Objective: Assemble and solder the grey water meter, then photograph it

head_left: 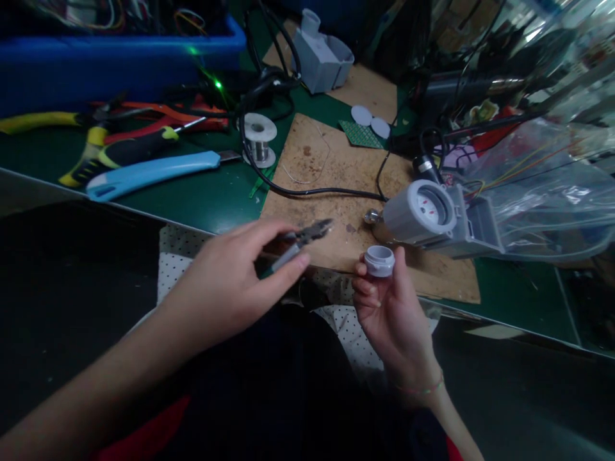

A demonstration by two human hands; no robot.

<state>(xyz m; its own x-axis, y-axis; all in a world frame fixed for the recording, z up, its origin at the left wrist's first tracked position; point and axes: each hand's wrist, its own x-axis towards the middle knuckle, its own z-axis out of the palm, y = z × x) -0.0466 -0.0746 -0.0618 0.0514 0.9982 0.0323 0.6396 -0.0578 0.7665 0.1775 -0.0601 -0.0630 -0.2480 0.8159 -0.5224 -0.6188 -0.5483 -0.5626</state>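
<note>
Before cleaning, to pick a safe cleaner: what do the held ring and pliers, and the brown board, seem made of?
Ring: probably plastic; smooth, matte grey, without metallic shine.
Pliers: likely metal at the jaws, judging by their dull gleam; grip material unclear.
Board: perhaps wood; brown, dull and stained.

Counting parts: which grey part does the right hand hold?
The small round grey plastic collar; the cylindrical-ended grey plastic housing and spouted grey housing are unheld.

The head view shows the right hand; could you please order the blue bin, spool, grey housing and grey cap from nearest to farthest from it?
1. Grey cap, held in the right hand.
2. Grey housing, just beyond the hand, to the right.
3. Spool, left of the brown board.
4. Blue bin, at the far left.
</note>
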